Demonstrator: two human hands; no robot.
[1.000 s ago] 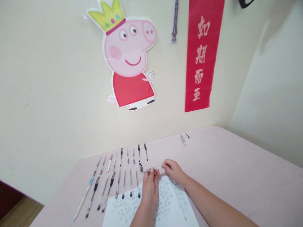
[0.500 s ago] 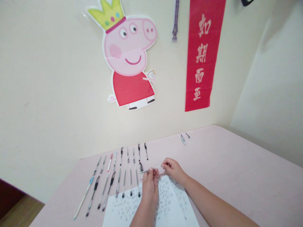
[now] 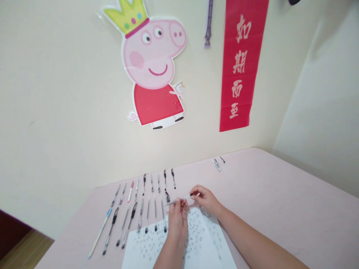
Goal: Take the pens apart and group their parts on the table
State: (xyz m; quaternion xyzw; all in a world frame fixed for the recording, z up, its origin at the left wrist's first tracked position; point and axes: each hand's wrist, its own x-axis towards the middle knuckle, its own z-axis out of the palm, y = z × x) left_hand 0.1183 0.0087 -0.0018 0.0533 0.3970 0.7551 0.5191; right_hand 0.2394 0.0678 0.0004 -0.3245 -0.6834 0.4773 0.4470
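Over the top edge of the written paper sheets (image 3: 196, 231), my left hand (image 3: 178, 218) is closed around a slim clear pen (image 3: 171, 203), its pointed end sticking out to the left. My right hand (image 3: 206, 198) pinches the pen's other end, where a small black end piece (image 3: 191, 194) shows at the fingertips. Whether that piece is seated on the barrel or apart from it, I cannot tell. Just beyond my left fingers lies a black pen cap (image 3: 167, 197). Left of my left hand, a clear pen with a black end (image 3: 163, 216) rests partly on the paper.
Several pens stand in two rough rows on the pink table (image 3: 280, 201), among them a pink pen (image 3: 130, 191) and a pale pen with a blue end (image 3: 99, 233). A few pen parts (image 3: 216, 164) lie by the wall. A red banner (image 3: 238, 67) hangs above.
My right fingers have shifted slightly, and the black end piece now shows between them. My left hand keeps its hold on the pen in nearly the same place.
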